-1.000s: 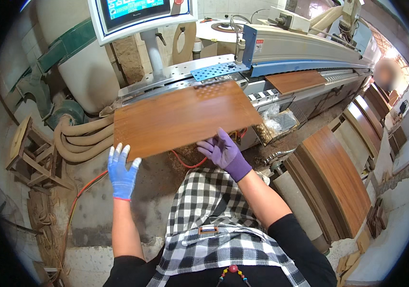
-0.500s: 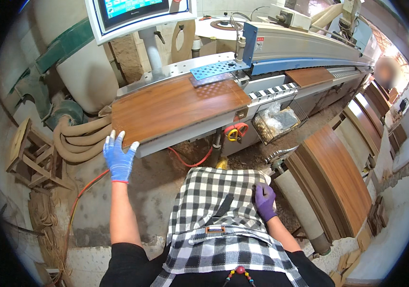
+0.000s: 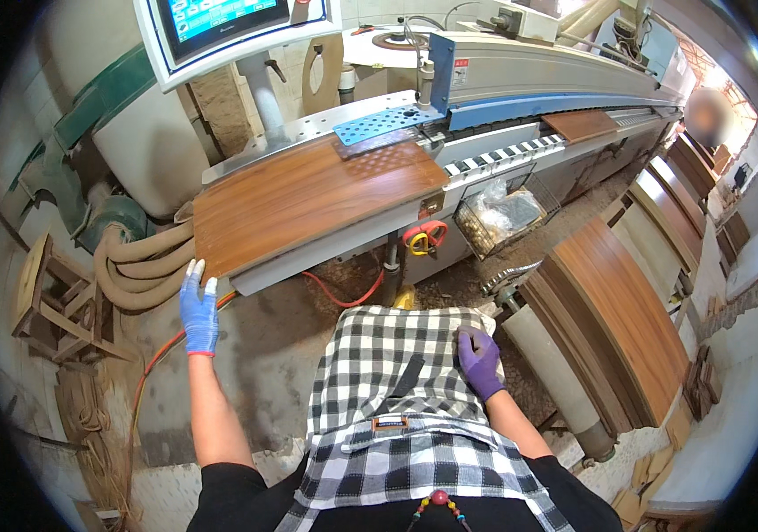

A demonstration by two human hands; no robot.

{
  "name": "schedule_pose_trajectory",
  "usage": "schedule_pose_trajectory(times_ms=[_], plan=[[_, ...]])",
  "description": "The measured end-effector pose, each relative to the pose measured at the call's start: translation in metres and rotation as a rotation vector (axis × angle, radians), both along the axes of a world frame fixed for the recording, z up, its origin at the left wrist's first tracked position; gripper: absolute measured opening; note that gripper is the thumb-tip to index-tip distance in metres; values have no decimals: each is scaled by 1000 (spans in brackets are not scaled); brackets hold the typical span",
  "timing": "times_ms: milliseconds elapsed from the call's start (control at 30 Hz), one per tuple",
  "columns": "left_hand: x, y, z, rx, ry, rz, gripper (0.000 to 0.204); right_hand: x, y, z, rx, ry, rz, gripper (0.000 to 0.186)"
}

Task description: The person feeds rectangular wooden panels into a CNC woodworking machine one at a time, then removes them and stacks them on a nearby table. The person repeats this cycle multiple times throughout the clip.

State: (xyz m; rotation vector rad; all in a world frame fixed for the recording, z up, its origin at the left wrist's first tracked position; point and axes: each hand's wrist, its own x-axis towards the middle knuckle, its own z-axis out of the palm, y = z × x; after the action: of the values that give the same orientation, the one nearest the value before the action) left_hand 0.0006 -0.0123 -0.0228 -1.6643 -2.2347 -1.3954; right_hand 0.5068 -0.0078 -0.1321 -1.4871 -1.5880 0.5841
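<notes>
My left hand (image 3: 199,310), in a blue glove with white fingertips, is open at the near left corner of a wide brown wood-grain board (image 3: 312,199). Its fingertips meet or nearly meet the board's edge. That board lies flat on the machine's infeed table (image 3: 259,281), its far right part under a blue perforated plate (image 3: 383,122). My right hand (image 3: 481,363), in a purple glove, rests curled against my checked apron (image 3: 396,355). I see nothing in it. A second brown board (image 3: 578,125) lies farther along the machine.
To the right, a stack of brown boards (image 3: 618,310) sits beside a grey roller (image 3: 556,381). Red-handled scissors (image 3: 423,235) and a wire basket (image 3: 503,222) hang on the machine's front. A wooden stool (image 3: 59,301), ribbed hoses (image 3: 135,279) and a red hose (image 3: 161,355) are at left.
My left hand has drawn back slightly from the board's corner, its fingers less spread. The second board has slid farther right along the machine. My right hand stays by the apron.
</notes>
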Motion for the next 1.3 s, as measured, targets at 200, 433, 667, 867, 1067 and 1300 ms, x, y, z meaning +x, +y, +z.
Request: schedule_pose_trajectory(times_ms=[200, 433, 667, 867, 1067, 1300], plan=[[-4, 1, 1, -8, -16, -23, 43, -1, 0, 4, -13, 6, -1, 25], [-6, 0, 3, -16, -24, -31, 43, -1, -1, 5, 13, 1, 21, 24], [-7, 1, 4, -21, -27, -34, 44, -1, 0, 2, 14, -10, 1, 24], [-3, 5, 6, -22, -9, -30, 45, -2, 0, 2, -16, 14, -3, 24], [24, 21, 13, -40, 91, 13, 47, 7, 4, -13, -97, 94, 5, 25], [31, 24, 15, -52, 101, 53, 49, 45, 5, 32, 42, 159, -134, 25]])
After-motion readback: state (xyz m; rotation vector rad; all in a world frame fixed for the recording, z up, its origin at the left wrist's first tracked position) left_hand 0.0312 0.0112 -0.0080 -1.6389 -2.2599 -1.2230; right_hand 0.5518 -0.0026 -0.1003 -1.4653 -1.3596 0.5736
